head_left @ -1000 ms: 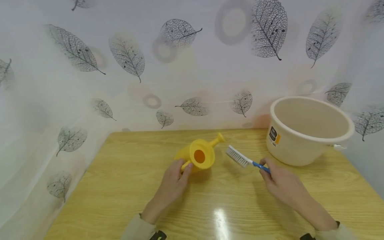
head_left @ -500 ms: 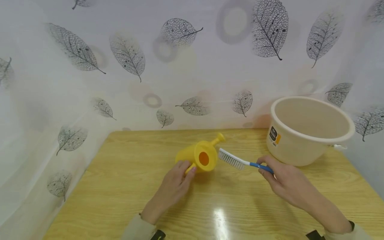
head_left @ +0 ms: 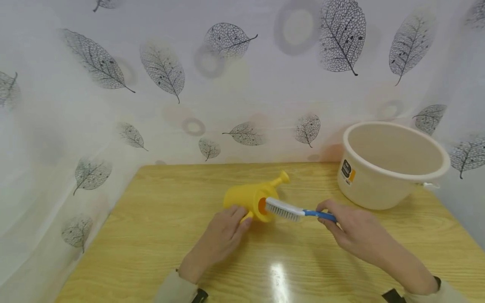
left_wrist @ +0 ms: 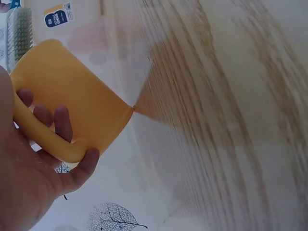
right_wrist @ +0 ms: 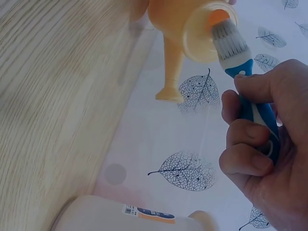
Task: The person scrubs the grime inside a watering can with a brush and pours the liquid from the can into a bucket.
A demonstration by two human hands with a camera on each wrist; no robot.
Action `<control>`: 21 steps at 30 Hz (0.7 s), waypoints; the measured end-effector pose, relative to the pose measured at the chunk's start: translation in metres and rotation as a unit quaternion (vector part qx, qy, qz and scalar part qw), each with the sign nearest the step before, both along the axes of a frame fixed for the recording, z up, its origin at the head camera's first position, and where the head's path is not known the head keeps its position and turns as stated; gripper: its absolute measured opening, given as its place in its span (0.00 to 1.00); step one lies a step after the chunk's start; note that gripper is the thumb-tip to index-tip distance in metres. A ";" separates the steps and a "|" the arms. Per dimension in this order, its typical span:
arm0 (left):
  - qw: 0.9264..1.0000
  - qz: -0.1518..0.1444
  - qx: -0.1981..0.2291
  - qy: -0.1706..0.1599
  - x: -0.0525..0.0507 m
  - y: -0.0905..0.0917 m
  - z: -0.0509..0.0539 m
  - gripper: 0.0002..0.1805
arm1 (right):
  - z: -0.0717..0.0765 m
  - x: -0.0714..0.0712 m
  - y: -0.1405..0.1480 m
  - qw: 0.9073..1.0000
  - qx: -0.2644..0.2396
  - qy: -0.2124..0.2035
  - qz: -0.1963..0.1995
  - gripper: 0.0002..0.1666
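Observation:
A yellow watering can (head_left: pixel 242 195) lies tipped on its side above the wooden table, its mouth turned to the right and its spout pointing up to the back right. My left hand (head_left: pixel 221 233) grips its handle (left_wrist: pixel 43 130), fingers curled round it. In my right hand (head_left: pixel 356 231) is the blue handle of a scrub brush (head_left: pixel 284 209) with pale bristles. The tip of the brush head stands at the orange-lined opening of the can; the right wrist view shows the bristles (right_wrist: pixel 230 41) right before it. Whether they touch the inside is hard to see.
A large cream bucket (head_left: pixel 360 185) with a label stands at the back right of the wooden table (head_left: pixel 159 235). Behind the table hangs a pale leaf-patterned curtain (head_left: pixel 242 84).
My right hand has brought the brush leftward, from beside the can to its opening. My left hand has turned the can's mouth further right, toward the brush.

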State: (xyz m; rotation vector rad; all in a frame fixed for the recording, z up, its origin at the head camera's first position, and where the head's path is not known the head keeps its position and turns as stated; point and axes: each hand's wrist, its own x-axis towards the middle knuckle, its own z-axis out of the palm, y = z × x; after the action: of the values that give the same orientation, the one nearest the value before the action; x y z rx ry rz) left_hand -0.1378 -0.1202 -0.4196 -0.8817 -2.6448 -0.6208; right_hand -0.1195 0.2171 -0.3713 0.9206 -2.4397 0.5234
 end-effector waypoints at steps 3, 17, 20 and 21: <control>1.000 0.005 -0.019 -0.006 0.002 0.001 0.001 0.12 | 0.000 0.000 -0.003 1.000 -0.007 0.021 0.013 0.25; 0.999 0.014 -0.042 0.009 0.004 0.003 -0.001 0.11 | 0.008 -0.001 -0.028 1.000 0.025 -0.014 -0.007 0.09; 0.999 0.012 -0.044 0.009 0.004 0.004 -0.004 0.11 | 0.010 -0.005 -0.037 0.999 0.034 -0.031 -0.007 0.16; 0.999 0.010 -0.045 0.009 0.004 0.005 -0.004 0.11 | 0.010 -0.006 -0.040 0.999 0.034 -0.032 -0.007 0.16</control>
State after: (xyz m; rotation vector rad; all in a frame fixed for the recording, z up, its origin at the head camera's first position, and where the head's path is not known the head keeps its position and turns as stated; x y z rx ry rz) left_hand -0.1340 -0.1151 -0.4240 -0.8787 -2.6792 -0.4905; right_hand -0.1250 0.1775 -0.3614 0.9281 -2.5346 0.4739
